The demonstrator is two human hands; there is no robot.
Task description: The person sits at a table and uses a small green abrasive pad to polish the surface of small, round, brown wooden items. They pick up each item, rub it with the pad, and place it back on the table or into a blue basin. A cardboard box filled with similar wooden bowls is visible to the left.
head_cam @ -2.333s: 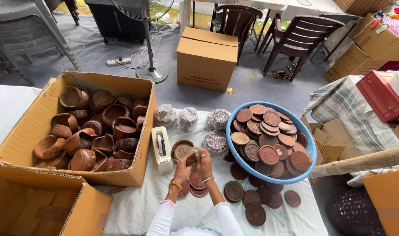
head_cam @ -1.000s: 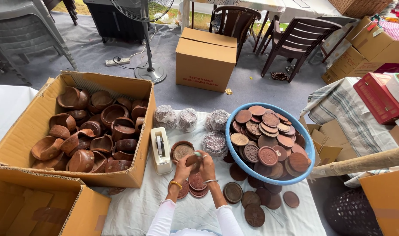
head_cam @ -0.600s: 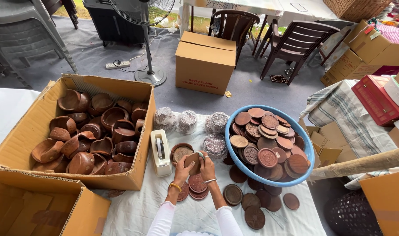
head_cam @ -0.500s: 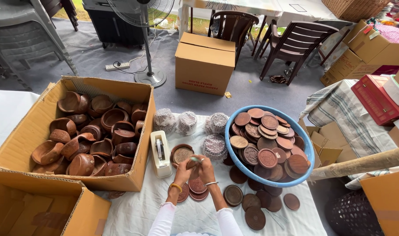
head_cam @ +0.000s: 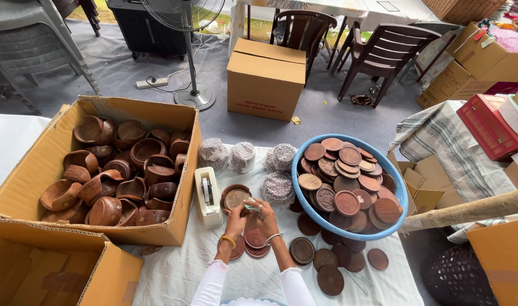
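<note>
Nearest the camera, both white-sleeved arms reach forward over the white cloth (head_cam: 174, 272), and the two hands meet above a short stack of brown discs (head_cam: 253, 241). The left hand (head_cam: 235, 218) and the right hand (head_cam: 263, 212) are both closed, fingertips pinched together on a small pale piece (head_cam: 252, 207) held between them — what it is cannot be made out. Just beyond the hands sits a round brown clay pot (head_cam: 234, 197), with a white tape dispenser (head_cam: 207, 196) touching the cloth to its left. More brown discs lie loose on the cloth at right (head_cam: 330, 263). Farther out, a blue basin (head_cam: 402, 195) is heaped with discs, foil-wrapped bundles (head_cam: 243, 156) sit between it and a large cardboard box (head_cam: 41, 158) full of clay bowls. Beyond the table stand a closed carton (head_cam: 264, 76), a pedestal fan (head_cam: 192, 85) and dark plastic chairs (head_cam: 383, 54).
</note>
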